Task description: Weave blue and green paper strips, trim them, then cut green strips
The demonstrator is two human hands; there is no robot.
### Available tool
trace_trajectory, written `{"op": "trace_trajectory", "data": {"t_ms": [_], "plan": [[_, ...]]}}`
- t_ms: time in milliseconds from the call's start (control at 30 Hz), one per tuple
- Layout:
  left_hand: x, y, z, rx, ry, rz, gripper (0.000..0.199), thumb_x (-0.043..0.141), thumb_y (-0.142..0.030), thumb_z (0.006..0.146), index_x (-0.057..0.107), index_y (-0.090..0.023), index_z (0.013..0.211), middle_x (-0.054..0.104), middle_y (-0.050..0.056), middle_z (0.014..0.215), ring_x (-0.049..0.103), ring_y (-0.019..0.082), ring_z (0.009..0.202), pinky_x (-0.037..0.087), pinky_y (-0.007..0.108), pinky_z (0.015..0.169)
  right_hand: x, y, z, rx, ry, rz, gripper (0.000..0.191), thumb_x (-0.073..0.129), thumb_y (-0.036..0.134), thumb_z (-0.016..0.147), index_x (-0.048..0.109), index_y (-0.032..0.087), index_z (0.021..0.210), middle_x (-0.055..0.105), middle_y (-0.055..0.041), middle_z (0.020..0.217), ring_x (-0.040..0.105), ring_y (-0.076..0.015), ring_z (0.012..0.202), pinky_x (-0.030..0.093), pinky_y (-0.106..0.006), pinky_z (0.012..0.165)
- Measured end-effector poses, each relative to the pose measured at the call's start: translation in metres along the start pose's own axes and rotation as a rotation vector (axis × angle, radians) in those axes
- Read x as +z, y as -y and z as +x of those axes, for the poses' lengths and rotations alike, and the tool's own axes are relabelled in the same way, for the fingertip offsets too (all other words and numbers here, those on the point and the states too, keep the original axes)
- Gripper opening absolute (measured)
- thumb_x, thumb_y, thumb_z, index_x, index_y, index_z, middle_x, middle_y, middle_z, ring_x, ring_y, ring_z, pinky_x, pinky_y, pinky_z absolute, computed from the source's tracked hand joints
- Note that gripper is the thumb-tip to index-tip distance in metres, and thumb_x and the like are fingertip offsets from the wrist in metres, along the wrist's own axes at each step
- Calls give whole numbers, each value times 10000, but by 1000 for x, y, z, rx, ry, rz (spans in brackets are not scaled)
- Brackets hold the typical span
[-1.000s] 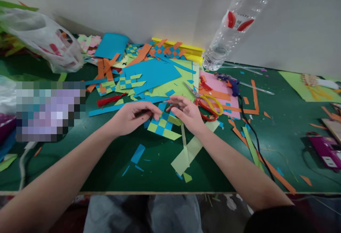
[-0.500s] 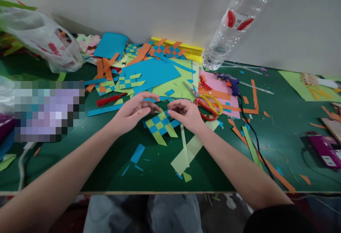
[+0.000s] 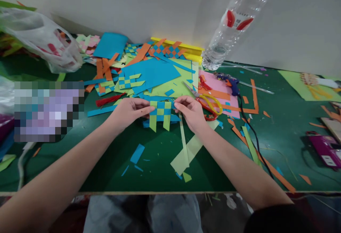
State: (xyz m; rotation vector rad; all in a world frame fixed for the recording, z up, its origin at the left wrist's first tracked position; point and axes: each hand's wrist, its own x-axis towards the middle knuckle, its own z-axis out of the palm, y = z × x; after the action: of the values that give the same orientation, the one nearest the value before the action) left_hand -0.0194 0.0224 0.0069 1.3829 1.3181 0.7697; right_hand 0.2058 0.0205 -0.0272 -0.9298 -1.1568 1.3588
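Between my hands is a woven paper piece (image 3: 160,111), a blue and light green checker with two green strip ends hanging toward me. My left hand (image 3: 129,111) pinches its left edge between thumb and fingers. The right edge, near the upper corner, is pinched by my right hand (image 3: 190,111). Blue paper (image 3: 174,118) shows under and beside the weave. Red- and yellow-handled scissors (image 3: 209,105) lie just beyond my right hand. A red tassel (image 3: 110,100) rests behind my left wrist.
Paper sheets and strips (image 3: 151,73) are heaped at the back. A glue gun (image 3: 232,84) with a black cord, a tall plastic bottle (image 3: 226,37) and a purple device (image 3: 325,149) stand or lie rightward. A plastic bag (image 3: 53,44) is at left; offcuts (image 3: 137,153) lie in front.
My left hand, earlier apart from the weave with fingers loose, now grips its left edge. The woven piece has turned from slanted to nearly square-on and is held at both sides.
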Motion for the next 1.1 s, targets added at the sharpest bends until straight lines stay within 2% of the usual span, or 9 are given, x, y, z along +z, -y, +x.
{"op": "trace_trajectory", "data": {"t_ms": [133, 333, 567, 1100], "plan": [[-1, -2, -1, 23, -25, 93, 279, 769, -459, 700, 771, -196, 792, 750, 36, 741, 692, 180, 681, 583, 273, 672, 3, 4, -2, -37, 44, -79, 194, 761, 346, 737, 644, 215, 820, 644, 8, 794, 595, -106, 717, 515, -270, 689], [-1, 4, 3, 95, -17, 268, 318, 755, -480, 693, 782, -183, 804, 753, 41, 752, 670, 174, 682, 526, 235, 613, 9, 5, -9, -118, 149, -319, 272, 722, 397, 783, 649, 218, 975, 691, -37, 962, 625, -134, 801, 544, -298, 732], [-1, 8, 5, 159, 11, 315, 379, 740, -538, 694, 784, -173, 784, 729, 45, 701, 604, 152, 597, 472, 242, 546, 12, 5, -15, -111, 167, -440, 228, 743, 409, 767, 681, 208, 855, 700, -15, 809, 637, -137, 733, 529, -280, 684], [0, 8, 2, 221, 67, 386, 324, 699, -500, 766, 738, -182, 720, 648, 12, 613, 482, 107, 506, 345, 233, 481, 11, 2, -15, -130, 207, -512, 195, 664, 397, 827, 681, 203, 829, 691, -8, 753, 593, -114, 646, 477, -259, 607]]}}
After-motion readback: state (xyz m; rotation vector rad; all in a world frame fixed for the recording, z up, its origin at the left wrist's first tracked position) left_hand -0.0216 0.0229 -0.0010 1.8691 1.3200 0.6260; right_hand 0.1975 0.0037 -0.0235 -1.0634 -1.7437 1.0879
